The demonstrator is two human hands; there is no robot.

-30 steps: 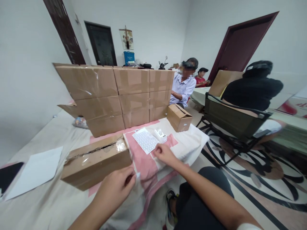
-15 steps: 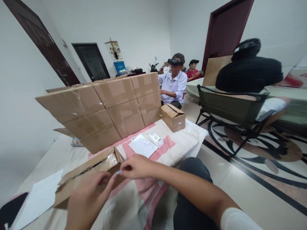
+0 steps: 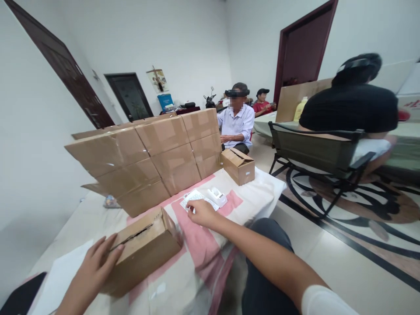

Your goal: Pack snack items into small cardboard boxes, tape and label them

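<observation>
A closed cardboard box (image 3: 147, 249) lies near me on the cloth, with a dark, ragged gap along its top seam. My left hand (image 3: 95, 267) rests on the box's near left end, fingers apart. To the right of the box, my right hand (image 3: 203, 212) is raised with its fingers curled toward the thumb; whatever may be in the pinch is hidden. Just behind it is a white sheet with small printed marks (image 3: 186, 202), partly covered by the hand. A white tape dispenser (image 3: 217, 197) stands beside the sheet. A small whitish scrap (image 3: 159, 289) lies on the cloth in front of the box.
Stacked cardboard boxes (image 3: 157, 157) form a wall along the back. A smaller box (image 3: 239, 167) stands at the right corner. White paper (image 3: 59, 275) and a dark flat object (image 3: 22, 291) lie at left. One person (image 3: 238, 120) sits behind the stack; another sits in a chair (image 3: 315, 148) at right.
My hands have parted. The left moved onto the box, and the right moved right and up toward the sheet. The small pale piece between my fingers is no longer visible there.
</observation>
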